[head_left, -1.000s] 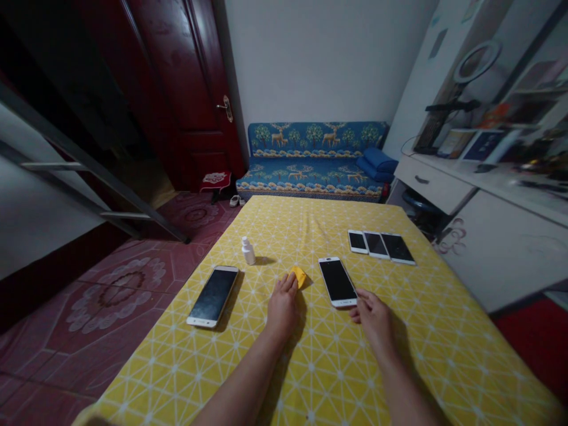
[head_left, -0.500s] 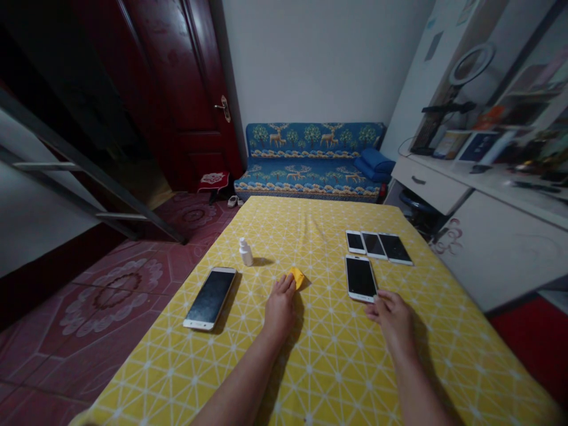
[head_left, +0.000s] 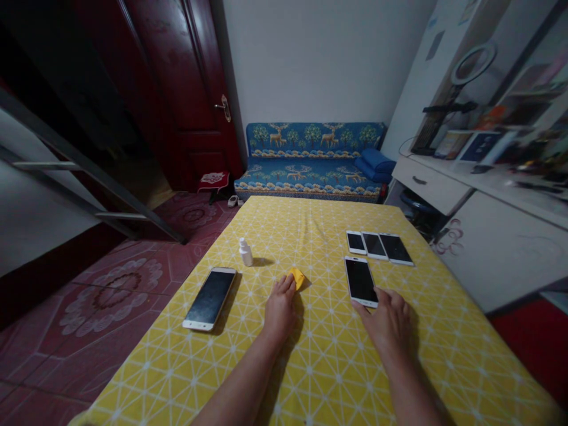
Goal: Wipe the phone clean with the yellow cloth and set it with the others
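Note:
My left hand (head_left: 281,302) rests on the table with its fingers together on a small crumpled yellow cloth (head_left: 297,278). On the right, my right hand (head_left: 389,316) grips the near end of a white smartphone (head_left: 360,279), thumb at its lower left corner and fingers along its right edge. That phone lies face up with a dark screen. Left of my left hand lies another, larger-looking smartphone (head_left: 210,297), also screen up and dark. A small white bottle (head_left: 245,252) stands upright behind it.
Three white phones (head_left: 375,245) lie side by side at the right rear of the yellow patterned tablecloth (head_left: 310,367). Beyond the table stands a blue sofa (head_left: 306,171). A white desk (head_left: 501,236) stands to the right, a metal ladder (head_left: 102,171) to the left.
My right hand has shifted left and spread around the near end of the phone, which moved slightly nearer. My left hand and the cloth have stayed put.

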A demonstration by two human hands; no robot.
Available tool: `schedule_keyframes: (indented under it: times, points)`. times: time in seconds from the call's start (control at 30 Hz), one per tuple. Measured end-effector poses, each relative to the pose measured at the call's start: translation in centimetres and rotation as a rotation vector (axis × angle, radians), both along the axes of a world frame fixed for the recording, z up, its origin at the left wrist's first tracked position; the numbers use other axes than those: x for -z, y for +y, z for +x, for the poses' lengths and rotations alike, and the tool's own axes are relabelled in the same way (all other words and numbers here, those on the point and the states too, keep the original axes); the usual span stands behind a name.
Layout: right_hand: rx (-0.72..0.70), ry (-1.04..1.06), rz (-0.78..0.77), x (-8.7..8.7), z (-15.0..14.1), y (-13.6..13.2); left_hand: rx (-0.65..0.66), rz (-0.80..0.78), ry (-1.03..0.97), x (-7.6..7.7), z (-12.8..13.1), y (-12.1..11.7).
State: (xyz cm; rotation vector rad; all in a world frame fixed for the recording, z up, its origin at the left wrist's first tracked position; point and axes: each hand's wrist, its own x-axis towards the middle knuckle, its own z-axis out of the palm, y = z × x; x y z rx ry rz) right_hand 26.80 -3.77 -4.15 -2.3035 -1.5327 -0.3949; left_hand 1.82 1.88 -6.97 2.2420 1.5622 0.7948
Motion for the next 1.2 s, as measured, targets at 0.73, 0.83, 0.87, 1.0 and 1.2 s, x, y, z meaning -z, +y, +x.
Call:
schedule_keyframes:
  times: [0.73, 0.83, 0.87, 1.0, 1.2]
  points:
    - [0.006, -0.021, -0.033, 0.4, 0.0, 2.7, 0.000, 0.019, -0.016, 0.1, -0.1, 0.0]
    - [0.005, -0.034, -0.033, 0.6, 0.1, 2.9, -0.006, 0.030, -0.057, 0.3, 0.0, 0.1]
    - [0.002, -0.038, -0.034, 0.6, 0.1, 2.8, -0.008, 0.032, -0.067, 0.4, 0.0, 0.1]
    - [-0.014, -0.045, -0.038, 0.9, 0.3, 2.6, 0.002, 0.027, -0.060, 0.6, -0.1, 0.1]
    - [0.021, -0.048, -0.047, 1.0, 0.5, 3.4, 0.007, 0.012, -0.005, 0.4, -0.2, 0.0]
